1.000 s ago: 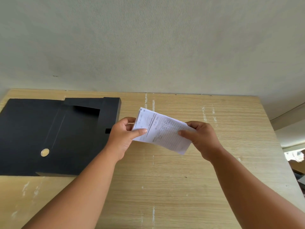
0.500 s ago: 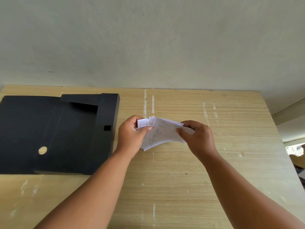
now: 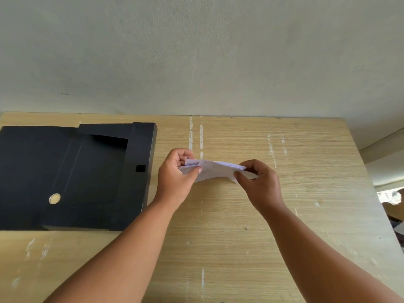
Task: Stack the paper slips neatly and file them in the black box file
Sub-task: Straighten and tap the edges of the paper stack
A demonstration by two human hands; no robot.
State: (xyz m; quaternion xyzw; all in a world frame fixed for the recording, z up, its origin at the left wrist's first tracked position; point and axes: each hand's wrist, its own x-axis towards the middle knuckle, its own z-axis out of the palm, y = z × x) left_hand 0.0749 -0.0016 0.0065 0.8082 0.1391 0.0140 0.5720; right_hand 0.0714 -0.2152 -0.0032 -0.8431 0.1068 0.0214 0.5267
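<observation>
A small stack of white paper slips (image 3: 215,170) with faint print hangs just above the wooden table, held nearly edge-on. My left hand (image 3: 177,174) pinches its left end, thumb on the near side. My right hand (image 3: 260,182) pinches its right end. The black box file (image 3: 87,178) lies open and flat on the table to the left of my left hand, its lid spread leftwards, with a round metal stud on the flap and a small square slot in its right wall.
The wooden table (image 3: 306,215) has white scuff marks and ends at a plain grey wall along the back. Its right edge drops off beside some clutter on the floor (image 3: 393,206).
The slips have tilted from facing me to almost edge-on and dropped closer to the table. Both hands have kept their hold, and the view has shifted slightly downwards.
</observation>
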